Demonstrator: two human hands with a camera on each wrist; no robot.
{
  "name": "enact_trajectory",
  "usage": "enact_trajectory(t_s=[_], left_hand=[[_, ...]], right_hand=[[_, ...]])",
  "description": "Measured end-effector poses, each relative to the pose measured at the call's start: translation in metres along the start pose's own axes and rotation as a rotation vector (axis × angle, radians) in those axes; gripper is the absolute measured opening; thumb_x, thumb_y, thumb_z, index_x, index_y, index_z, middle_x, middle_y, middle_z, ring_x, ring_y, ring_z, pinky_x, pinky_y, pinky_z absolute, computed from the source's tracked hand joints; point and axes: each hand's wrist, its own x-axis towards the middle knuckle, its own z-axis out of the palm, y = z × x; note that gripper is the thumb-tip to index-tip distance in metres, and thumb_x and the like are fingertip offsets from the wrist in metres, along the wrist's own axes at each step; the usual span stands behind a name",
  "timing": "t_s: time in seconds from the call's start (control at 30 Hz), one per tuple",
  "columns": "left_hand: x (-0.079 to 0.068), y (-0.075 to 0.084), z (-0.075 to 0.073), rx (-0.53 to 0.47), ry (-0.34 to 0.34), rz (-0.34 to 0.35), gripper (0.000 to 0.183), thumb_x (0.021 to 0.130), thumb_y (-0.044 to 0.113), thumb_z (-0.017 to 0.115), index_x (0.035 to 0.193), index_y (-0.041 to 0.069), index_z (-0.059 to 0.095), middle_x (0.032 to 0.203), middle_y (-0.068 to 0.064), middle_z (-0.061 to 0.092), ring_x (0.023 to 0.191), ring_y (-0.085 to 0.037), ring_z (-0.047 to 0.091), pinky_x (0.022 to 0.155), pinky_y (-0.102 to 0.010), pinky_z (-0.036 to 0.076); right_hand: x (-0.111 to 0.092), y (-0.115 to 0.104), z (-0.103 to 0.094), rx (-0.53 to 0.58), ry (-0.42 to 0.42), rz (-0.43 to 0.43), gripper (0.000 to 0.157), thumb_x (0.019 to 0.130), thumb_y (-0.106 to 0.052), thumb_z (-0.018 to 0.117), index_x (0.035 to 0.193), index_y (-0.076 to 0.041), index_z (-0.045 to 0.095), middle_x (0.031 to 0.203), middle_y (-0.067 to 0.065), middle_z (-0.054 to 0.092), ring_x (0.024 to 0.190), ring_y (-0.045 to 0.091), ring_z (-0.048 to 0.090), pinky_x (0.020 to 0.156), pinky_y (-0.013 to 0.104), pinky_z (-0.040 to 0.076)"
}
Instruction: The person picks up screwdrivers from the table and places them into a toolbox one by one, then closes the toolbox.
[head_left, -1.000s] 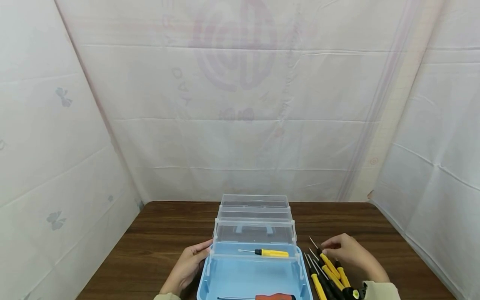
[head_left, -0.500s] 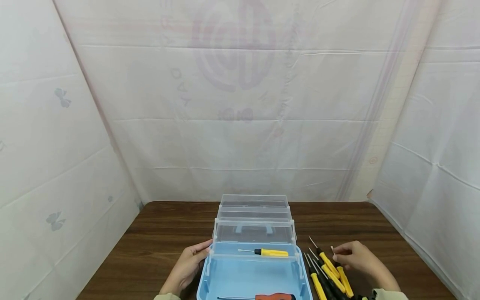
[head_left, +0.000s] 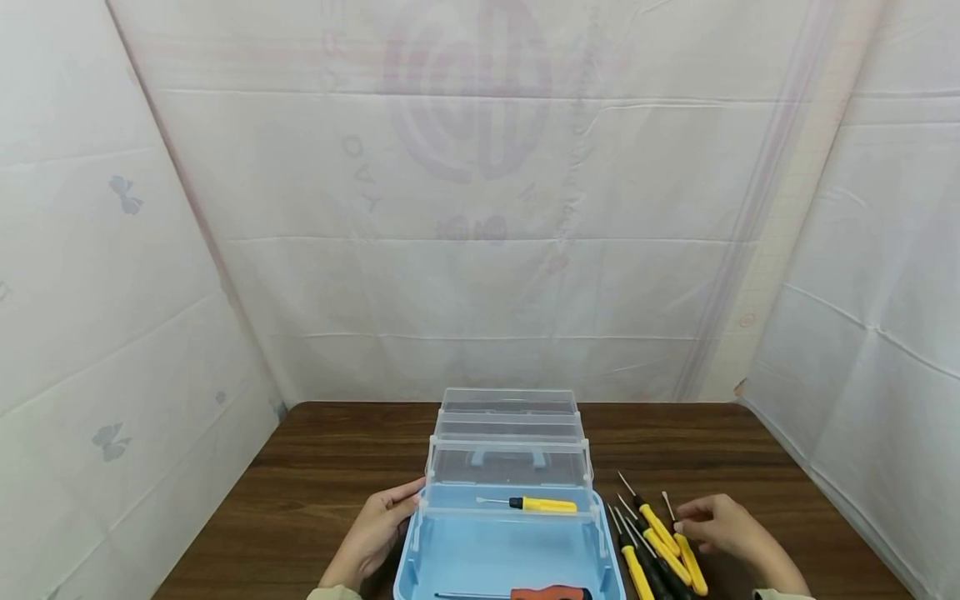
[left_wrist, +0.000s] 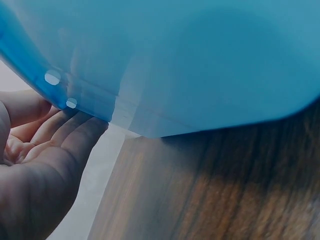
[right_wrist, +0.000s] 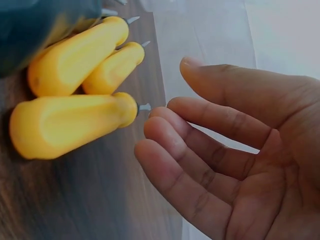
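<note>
Blue box point(head_left: 510, 543) on the wood-grain surface point(head_left: 345, 467), with clock positions read from the box's centre in the head view. Clear tiers point(head_left: 510, 462) rise in steps at twelve o'clock. Also at twelve, a yellow-and-black screwdriver point(head_left: 547, 506) lies crosswise, its shaft directed toward nine; whether it rests on a tier or on the box floor cannot be told. At six o'clock, a red-handled screwdriver point(head_left: 551, 594) lies inside, its shaft likewise toward nine.

The left hand point(head_left: 378, 533) touches the box's side at nine o'clock with thumb and fingers; the fingertips are partly hidden, so whether they pinch the edge cannot be told.

Outside the box, between three and four o'clock, lies a group of yellow-handled screwdrivers point(head_left: 636, 573) and black-handled screwdrivers point(head_left: 671, 583), shafts toward eleven. The outermost yellow screwdriver point(head_left: 690, 565) points the same way. Just beside its shaft, at three o'clock, is the right hand point(head_left: 723, 529), holding nothing, its fingers loosely bent and the thumb apart from them. White sheeting point(head_left: 480, 317) hangs beyond twelve o'clock.
</note>
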Motion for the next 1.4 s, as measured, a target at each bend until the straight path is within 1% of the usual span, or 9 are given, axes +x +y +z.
enact_trajectory(t_s=[0.07,0.2,0.37,0.5,0.67,0.9,1.17,1.3,1.4], left_hand=[[0.000,0.001,0.000,0.005,0.001,-0.006,0.050,0.098,0.015,0.053,0.138,-0.013,0.040,0.142,-0.031,0.042,0.120,-0.023,0.055,0.095,-0.034,0.052],[0.001,0.002,0.000,0.013,0.007,-0.012,0.051,0.098,0.016,0.054,0.138,-0.012,0.041,0.142,-0.032,0.042,0.122,-0.026,0.055,0.095,-0.036,0.052],[0.001,0.001,0.001,0.016,0.010,-0.019,0.051,0.098,0.016,0.054,0.138,-0.012,0.041,0.142,-0.031,0.042,0.122,-0.027,0.054,0.095,-0.037,0.052],[0.001,0.000,0.001,0.014,0.012,-0.024,0.051,0.098,0.016,0.055,0.138,-0.012,0.041,0.142,-0.031,0.042,0.122,-0.026,0.055,0.096,-0.037,0.052],[0.001,0.001,0.001,0.003,0.010,-0.019,0.051,0.098,0.015,0.054,0.138,-0.013,0.040,0.142,-0.031,0.042,0.119,-0.023,0.056,0.095,-0.035,0.053],[0.000,0.000,0.001,0.008,0.029,-0.013,0.048,0.098,0.014,0.054,0.137,-0.011,0.043,0.139,-0.029,0.047,0.113,-0.019,0.060,0.092,-0.036,0.054],[0.000,0.000,0.001,0.004,0.026,-0.021,0.046,0.099,0.011,0.051,0.138,-0.011,0.042,0.140,-0.030,0.045,0.116,-0.021,0.058,0.094,-0.039,0.053],[-0.001,0.001,0.001,0.013,0.032,-0.024,0.047,0.099,0.013,0.052,0.138,-0.011,0.042,0.141,-0.030,0.044,0.118,-0.023,0.057,0.094,-0.039,0.053],[-0.001,0.001,0.001,0.017,0.039,-0.025,0.047,0.099,0.013,0.052,0.138,-0.011,0.042,0.141,-0.030,0.044,0.118,-0.023,0.057,0.094,-0.039,0.053]], right_hand=[[0.000,0.002,0.001,0.001,0.002,0.010,0.044,0.090,-0.018,0.066,0.115,0.017,0.058,0.103,0.018,0.068,0.089,0.026,0.066,0.071,0.040,0.059],[0.000,0.006,0.002,0.016,-0.002,0.031,0.042,0.090,-0.017,0.065,0.115,0.017,0.059,0.102,0.015,0.068,0.090,0.026,0.066,0.072,0.042,0.059],[0.000,0.014,0.001,0.040,-0.064,0.010,0.044,0.092,-0.016,0.062,0.117,0.019,0.055,0.102,0.016,0.069,0.089,0.026,0.066,0.073,0.043,0.058],[0.000,0.018,0.001,0.055,-0.096,0.012,0.046,0.092,-0.017,0.062,0.119,0.020,0.053,0.100,0.012,0.070,0.089,0.025,0.066,0.074,0.043,0.058],[0.000,0.019,0.005,0.053,-0.074,0.055,0.046,0.090,-0.016,0.064,0.119,0.018,0.054,0.096,0.007,0.068,0.087,0.022,0.065,0.073,0.043,0.058],[0.000,0.021,0.009,0.061,-0.053,0.082,0.044,0.088,-0.011,0.065,0.119,0.018,0.054,0.095,0.011,0.064,0.083,0.019,0.064,0.073,0.044,0.058],[0.003,0.022,0.008,0.053,-0.055,0.124,0.041,0.088,-0.009,0.063,0.119,0.017,0.055,0.094,0.012,0.064,0.083,0.021,0.065,0.074,0.044,0.058],[0.004,0.021,0.008,0.037,-0.032,0.161,0.039,0.088,-0.008,0.063,0.118,0.016,0.056,0.096,0.013,0.064,0.084,0.022,0.065,0.074,0.044,0.058],[0.004,0.019,0.008,0.022,-0.024,0.168,0.038,0.088,-0.008,0.064,0.117,0.015,0.057,0.096,0.013,0.064,0.084,0.022,0.065,0.073,0.043,0.058]])
